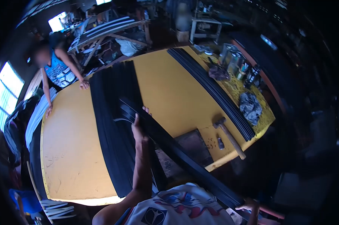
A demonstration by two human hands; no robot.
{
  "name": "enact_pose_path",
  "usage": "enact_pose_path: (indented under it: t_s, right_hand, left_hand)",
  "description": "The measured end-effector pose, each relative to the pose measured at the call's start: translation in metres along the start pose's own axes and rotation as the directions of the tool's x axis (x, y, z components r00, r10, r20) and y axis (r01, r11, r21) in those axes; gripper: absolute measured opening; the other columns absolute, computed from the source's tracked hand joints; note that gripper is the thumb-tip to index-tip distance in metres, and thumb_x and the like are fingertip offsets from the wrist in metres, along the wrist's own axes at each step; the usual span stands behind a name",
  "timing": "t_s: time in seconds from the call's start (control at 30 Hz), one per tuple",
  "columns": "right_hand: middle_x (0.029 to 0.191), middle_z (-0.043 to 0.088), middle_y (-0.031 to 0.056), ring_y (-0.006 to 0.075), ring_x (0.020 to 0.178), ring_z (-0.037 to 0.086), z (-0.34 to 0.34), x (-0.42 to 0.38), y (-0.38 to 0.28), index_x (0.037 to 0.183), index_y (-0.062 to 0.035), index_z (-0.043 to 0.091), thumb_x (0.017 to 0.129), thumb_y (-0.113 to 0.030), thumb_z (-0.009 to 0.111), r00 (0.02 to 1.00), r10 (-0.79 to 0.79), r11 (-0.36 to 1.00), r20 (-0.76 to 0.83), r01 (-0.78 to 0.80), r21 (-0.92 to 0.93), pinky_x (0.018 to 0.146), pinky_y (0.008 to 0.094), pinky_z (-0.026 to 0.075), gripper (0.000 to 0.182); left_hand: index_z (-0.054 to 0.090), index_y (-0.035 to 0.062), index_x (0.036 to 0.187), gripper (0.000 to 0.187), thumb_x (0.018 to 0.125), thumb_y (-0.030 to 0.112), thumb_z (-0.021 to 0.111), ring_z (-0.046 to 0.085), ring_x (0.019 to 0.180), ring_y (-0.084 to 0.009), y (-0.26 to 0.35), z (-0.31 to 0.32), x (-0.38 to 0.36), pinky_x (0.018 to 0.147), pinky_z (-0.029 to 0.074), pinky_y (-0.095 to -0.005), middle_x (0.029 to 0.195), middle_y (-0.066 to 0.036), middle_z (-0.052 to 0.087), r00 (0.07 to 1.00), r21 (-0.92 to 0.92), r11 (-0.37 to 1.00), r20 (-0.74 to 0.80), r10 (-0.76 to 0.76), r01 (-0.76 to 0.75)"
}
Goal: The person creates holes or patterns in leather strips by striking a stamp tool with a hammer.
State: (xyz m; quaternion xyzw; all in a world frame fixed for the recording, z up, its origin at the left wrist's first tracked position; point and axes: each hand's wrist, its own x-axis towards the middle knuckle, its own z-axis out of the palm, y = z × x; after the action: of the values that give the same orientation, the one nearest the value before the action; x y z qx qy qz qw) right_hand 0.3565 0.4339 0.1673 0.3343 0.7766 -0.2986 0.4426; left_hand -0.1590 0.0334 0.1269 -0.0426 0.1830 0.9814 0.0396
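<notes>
Over the yellow table (173,97), the left hand (139,129) is stretched out along a long black strip (169,144), fingers wrapped over its far end where it meets the wide spread of black strips (111,123) lying across the tabletop. Down at the near edge of the table, the right hand (248,205) grips the same strip's near end, though how firmly the fingers close I cannot tell at this low corner. So the hands are well apart, one at each end, and the strip runs slanted between them, raised off the table.

My read: the strip is being carried into place against the spread, and the next move calls for both ends being lowered together so it lands straight beside its neighbours.

Count around the table: one hammer (229,137) lies near the right edge, beside a second bundle of black strips (210,90) running along that side. One dark worn patch (188,148) sits between the hammer and the held strip. Two crumpled rags (250,107) rest beyond the bundle, with a cluster of tins (233,62) further along. One other person (58,69) stands at the far left corner, both hands on the tabletop.
</notes>
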Motion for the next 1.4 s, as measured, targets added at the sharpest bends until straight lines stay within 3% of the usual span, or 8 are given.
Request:
enact_pose_path:
  t_s: [0.23, 0.37, 0.5, 0.63, 0.83, 1.03, 1.2, 1.4]
  right_hand:
    - [0.134, 0.058, 0.0146, 0.0233, 0.119, 0.057, 0.014, 0.063, -0.009, 0.149, -0.0126, 0.035, 0.056, -0.020, 0.093, 0.973, -0.231, 0.968, -0.028, 0.233, 0.094, 0.105, 0.0342, 0.043, 0.110]
    - [0.099, 0.071, 0.0062, 0.0129, 0.089, 0.065, -0.027, 0.055, -0.110, 0.105, 0.0001, 0.069, 0.063, -0.026, 0.092, 0.915, -0.402, 0.848, 0.010, 0.368, 0.382, 0.083, 0.0291, 0.050, 0.055]
    - [0.087, 0.068, 0.0033, 0.0107, 0.071, 0.063, -0.038, 0.083, -0.197, 0.104, -0.0043, 0.065, 0.071, -0.012, 0.087, 0.831, -0.556, 0.644, -0.021, 0.446, 0.622, 0.064, 0.0259, 0.052, 0.041]
    - [0.090, 0.065, 0.0046, 0.0148, 0.082, 0.064, -0.034, 0.157, -0.255, 0.115, -0.0029, 0.058, 0.068, -0.013, 0.088, 0.865, -0.500, 0.606, 0.038, 0.319, 0.728, 0.075, 0.0289, 0.053, 0.057]
    - [0.094, 0.068, 0.0094, 0.0194, 0.086, 0.067, -0.024, 0.212, -0.320, 0.116, -0.0008, 0.059, 0.071, -0.014, 0.086, 0.831, -0.532, 0.623, -0.160, 0.513, 0.590, 0.075, 0.0320, 0.055, 0.055]
    - [0.107, 0.069, 0.0144, 0.0206, 0.105, 0.064, -0.039, 0.223, -0.410, 0.114, 0.0032, 0.064, 0.077, -0.014, 0.081, 0.753, -0.657, 0.507, -0.039, 0.480, 0.716, 0.089, 0.0357, 0.051, 0.044]
    - [0.126, 0.060, 0.0172, 0.0238, 0.113, 0.060, -0.027, 0.240, -0.374, 0.129, 0.0076, 0.051, 0.086, -0.027, 0.074, 0.677, -0.653, 0.744, -0.340, 0.657, -0.121, 0.097, 0.0348, 0.046, 0.060]
    - [0.129, 0.059, 0.0140, 0.0258, 0.122, 0.053, 0.063, 0.167, -0.229, 0.138, -0.0002, 0.048, 0.098, -0.024, 0.054, 0.854, -0.236, 0.214, -0.463, 0.511, 0.833, 0.103, 0.0354, 0.041, 0.046]
  left_hand:
    - [0.058, -0.0046, 0.117, 0.031, 0.094, 0.016, 0.055, 0.066, 0.091, -0.0216, 0.021, 0.142, 0.053, 0.083, 0.052, -0.0322, 0.102, -0.013, 0.067, 0.937, 0.405, 0.903, 0.350, -0.009, -0.143]
    - [0.057, -0.0052, 0.121, 0.041, 0.096, 0.027, 0.061, 0.065, 0.105, -0.0265, 0.050, 0.184, 0.199, 0.093, 0.052, -0.0362, 0.111, -0.016, 0.067, 0.918, 0.429, 0.892, 0.282, -0.280, 0.141]
    - [0.055, -0.0068, 0.125, 0.078, 0.079, 0.052, 0.076, 0.063, 0.111, -0.0327, 0.040, 0.117, 0.263, 0.093, 0.051, -0.0430, 0.115, -0.023, 0.065, 0.910, 0.972, -0.189, 0.201, 0.362, -0.140]
    - [0.052, -0.0066, 0.126, 0.074, 0.078, 0.044, 0.079, 0.061, 0.108, -0.0401, -0.051, -0.058, 0.169, 0.093, 0.050, -0.0446, 0.113, -0.029, 0.062, 0.821, 0.808, -0.430, 0.526, 0.222, -0.402]
    - [0.035, -0.0028, 0.141, 0.068, 0.091, 0.025, 0.070, 0.053, 0.123, -0.0279, -0.150, -0.105, -0.126, 0.104, 0.043, -0.0385, 0.133, -0.021, 0.052, 0.992, 0.822, 0.556, -0.124, -0.029, 0.119]
    - [0.059, 0.0022, 0.117, 0.041, 0.090, 0.031, 0.071, 0.066, 0.090, -0.0174, -0.132, -0.042, -0.162, 0.075, 0.054, -0.0356, 0.099, -0.009, 0.067, 0.745, 0.453, 0.592, -0.437, -0.504, 0.666]
    - [0.064, 0.0023, 0.104, 0.027, 0.091, 0.025, 0.070, 0.068, 0.080, -0.0204, -0.138, -0.079, -0.140, 0.069, 0.057, -0.0391, 0.094, -0.008, 0.069, 0.747, 0.325, 0.674, -0.225, -0.626, 0.663]
    - [0.064, 0.0018, 0.106, 0.027, 0.091, 0.024, 0.069, 0.070, 0.082, -0.0226, -0.138, -0.088, -0.153, 0.077, 0.058, -0.0403, 0.096, -0.009, 0.070, 0.691, 0.297, 0.624, -0.272, -0.670, 0.722]
